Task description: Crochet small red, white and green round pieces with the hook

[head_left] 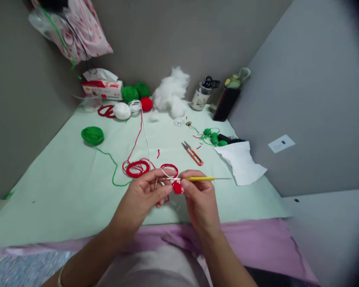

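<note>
My left hand (146, 193) is closed, pinching white yarn (166, 174) and red yarn beside a small red crocheted piece (177, 187). My right hand (197, 195) is closed on a yellow-handled crochet hook (202, 179) that lies level, its thin metal end sticking out to the right; the same fingers also touch the red piece. The two hands meet over the near middle of the pale green table (62, 187). Red yarn loops (137, 167) lie just beyond my hands, with strands running back to the yarn balls.
Orange snips (193, 153) lie behind my hands. A green yarn ball (92, 135) sits left. At the back stand a tissue box (102, 88), white, green and red yarn balls, white stuffing (171, 93) and a cup of scissors (201, 97). Small green pieces (214, 137) and white cloth (242, 161) lie right.
</note>
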### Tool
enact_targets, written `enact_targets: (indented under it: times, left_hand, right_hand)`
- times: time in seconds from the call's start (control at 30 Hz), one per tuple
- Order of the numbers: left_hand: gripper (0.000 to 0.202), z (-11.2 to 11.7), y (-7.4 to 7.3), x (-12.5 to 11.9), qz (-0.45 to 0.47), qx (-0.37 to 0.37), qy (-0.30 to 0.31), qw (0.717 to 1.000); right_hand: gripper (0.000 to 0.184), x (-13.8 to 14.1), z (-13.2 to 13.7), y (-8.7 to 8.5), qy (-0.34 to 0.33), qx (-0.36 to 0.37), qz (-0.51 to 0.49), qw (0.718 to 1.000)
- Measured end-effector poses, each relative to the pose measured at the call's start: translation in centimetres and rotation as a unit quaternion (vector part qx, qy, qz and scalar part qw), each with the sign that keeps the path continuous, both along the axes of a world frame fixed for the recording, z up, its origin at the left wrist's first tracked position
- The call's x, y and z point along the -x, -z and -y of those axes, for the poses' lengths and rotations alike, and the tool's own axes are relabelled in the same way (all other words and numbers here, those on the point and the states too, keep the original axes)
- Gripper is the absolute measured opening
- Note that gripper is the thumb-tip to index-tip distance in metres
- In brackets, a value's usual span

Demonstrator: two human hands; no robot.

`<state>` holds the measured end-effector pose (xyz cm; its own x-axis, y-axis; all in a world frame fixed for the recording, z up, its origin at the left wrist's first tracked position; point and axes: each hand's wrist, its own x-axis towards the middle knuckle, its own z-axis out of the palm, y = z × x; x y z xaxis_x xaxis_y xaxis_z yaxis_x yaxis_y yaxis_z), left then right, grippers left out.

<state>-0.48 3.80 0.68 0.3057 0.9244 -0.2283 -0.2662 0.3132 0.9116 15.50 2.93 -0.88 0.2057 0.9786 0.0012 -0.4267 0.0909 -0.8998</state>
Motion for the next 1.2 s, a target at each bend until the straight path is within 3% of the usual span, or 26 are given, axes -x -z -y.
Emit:
enact_targets:
  times: [0.1,0.17,0.23,0.37,0.43,0.5,0.73,0.93,1.0,1.03,1.1,1.2]
  left_hand:
    - [0.031,-0.1,-0.1,-0.1,-0.019,-0.012,-0.05,0.999]
    - [0.028,-0.1,-0.3,-0.1,-0.005,-0.021,-0.047,0.999]
    - [0.028,0.0,-0.6,-0.3,0.016,-0.013,-0.034,0.999]
    - [0.031,0.2,-1.1,-0.6,0.035,0.024,-0.051,0.998]
    - [0.029,0.2,-1.1,-0.6,0.049,0.047,-0.061,0.996]
    - [0.027,0.0,-0.8,-0.4,0.065,0.073,-0.05,0.994]
    - [0.023,-1.1,0.1,0.2,0.091,0.122,-0.029,0.988]
    - [0.019,-3.0,0.2,0.4,0.095,0.105,-0.045,0.989]
    - [0.023,-3.3,0.0,0.7,0.078,0.087,-0.049,0.992]
    - [0.025,-3.4,-0.1,0.9,0.068,0.078,-0.054,0.993]
    - [0.029,-3.5,-0.5,1.2,0.051,0.06,-0.066,0.995]
    - [0.032,-3.5,-1.2,1.5,0.022,0.035,-0.068,0.997]
  right_hand:
    - [0.011,-0.3,0.4,-0.1,0.009,-0.069,0.1,0.993]
    - [0.019,-0.7,0.8,-0.5,0.035,-0.152,0.232,0.96]
    - [0.028,-1.1,1.2,-1.2,0.057,-0.259,0.394,0.88]
    - [0.032,-1.5,1.0,-2.8,0.052,-0.45,0.607,0.653]
    - [0.028,-1.5,0.5,-3.2,0.048,-0.482,0.644,0.592]
    - [0.023,-1.5,-0.1,-3.3,0.044,-0.503,0.657,0.561]
    - [0.024,-1.1,-1.4,-2.4,0.023,-0.54,0.661,0.521]
    - [0.022,-2.8,-3.5,-2.4,-0.006,-0.51,0.666,0.545]
    - [0.023,-4.3,-4.9,-1.9,0.0,-0.436,0.698,0.568]
    - [0.023,-5.1,-5.6,-1.5,-0.014,-0.361,0.736,0.573]
    - [0.028,-6.7,-7.1,-0.7,-0.054,-0.142,0.812,0.564]
    - [0.022,-8.5,-8.7,0.4,-0.062,-0.039,0.827,0.558]
